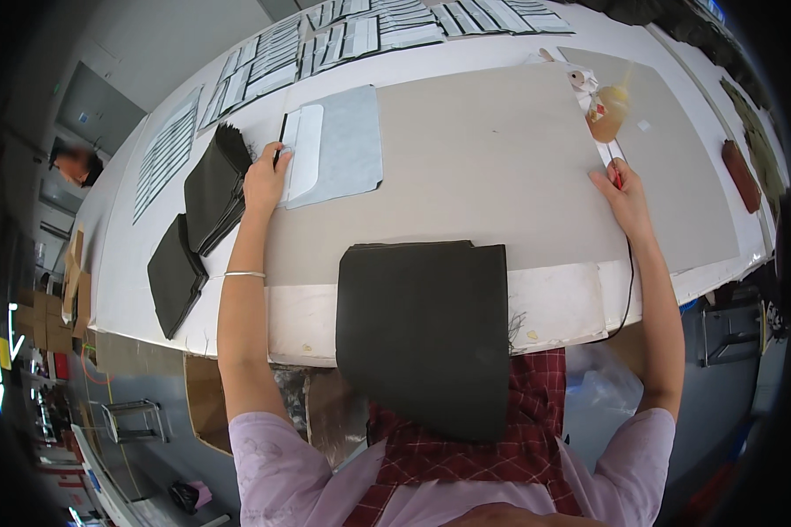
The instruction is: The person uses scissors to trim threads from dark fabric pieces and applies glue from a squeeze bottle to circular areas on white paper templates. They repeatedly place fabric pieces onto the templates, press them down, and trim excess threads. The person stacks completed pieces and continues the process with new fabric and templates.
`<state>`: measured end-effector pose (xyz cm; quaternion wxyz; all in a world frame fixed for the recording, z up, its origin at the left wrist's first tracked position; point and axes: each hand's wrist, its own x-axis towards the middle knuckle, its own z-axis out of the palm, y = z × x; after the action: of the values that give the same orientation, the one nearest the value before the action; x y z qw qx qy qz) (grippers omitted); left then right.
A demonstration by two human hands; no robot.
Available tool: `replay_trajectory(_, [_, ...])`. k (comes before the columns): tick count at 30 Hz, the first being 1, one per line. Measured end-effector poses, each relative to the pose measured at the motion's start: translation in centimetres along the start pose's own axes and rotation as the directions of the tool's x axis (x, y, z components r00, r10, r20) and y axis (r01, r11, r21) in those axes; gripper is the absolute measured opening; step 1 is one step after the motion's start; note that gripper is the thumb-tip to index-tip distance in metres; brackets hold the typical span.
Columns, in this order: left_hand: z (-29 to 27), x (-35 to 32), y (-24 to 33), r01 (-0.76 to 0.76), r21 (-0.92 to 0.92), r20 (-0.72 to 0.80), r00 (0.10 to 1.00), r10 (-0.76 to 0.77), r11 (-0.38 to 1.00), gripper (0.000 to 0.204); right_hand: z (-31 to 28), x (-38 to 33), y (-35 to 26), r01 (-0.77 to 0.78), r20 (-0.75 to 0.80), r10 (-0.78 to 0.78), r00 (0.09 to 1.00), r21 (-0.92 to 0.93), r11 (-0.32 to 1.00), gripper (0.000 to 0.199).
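Head view: face at far left blurred; items at upper right rim too small to identify. Left hand (265, 180), left of centre, closed on a thin dark tool, fingertips touching white panel (306, 158) atop grey sheet (351, 140). Right hand (624, 195), right of centre, gripping red-tipped corded tool (616, 178). Dark fabric stack (424, 329) at lower centre, well apart from both.

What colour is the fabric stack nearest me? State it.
Very dark, near black, fabric stack; the head view shows it.
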<state>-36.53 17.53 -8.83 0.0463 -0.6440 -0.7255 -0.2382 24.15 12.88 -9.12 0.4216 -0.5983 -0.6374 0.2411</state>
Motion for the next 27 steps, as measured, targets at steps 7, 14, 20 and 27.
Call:
replay_trajectory(7, [-1.3, -1.7, 3.2, -0.182, 0.342, -0.172, 0.952, 0.251, 0.922, 0.041, -2.4, -3.1, -3.7, -0.001, -0.228, -0.08, 0.971, -0.332, 0.943, 0.035])
replay_trajectory(14, [-8.9, -14.4, 21.8, -0.145, -0.71, 0.383, 0.742, 0.55, 0.689, 0.015, -1.8, -14.3, -10.2, -0.06, 0.267, 0.038, 0.963, 0.077, 0.995, 0.025])
replay_trajectory(20, [-9.4, -21.0, 24.7, 0.044, -0.795, 0.47, 0.676, 0.568, 0.605, 0.028, 1.3, -18.2, -13.5, -0.035, 0.41, -0.06, 0.91, 0.219, 0.975, 0.024])
replay_trajectory(27, [-9.4, -22.1, 25.1, -0.03, -0.762, 0.443, 0.705, 0.554, 0.647, 0.033, 3.1, -18.1, -14.0, 0.03, 0.486, -0.087, 0.869, 0.124, 0.992, 0.02])
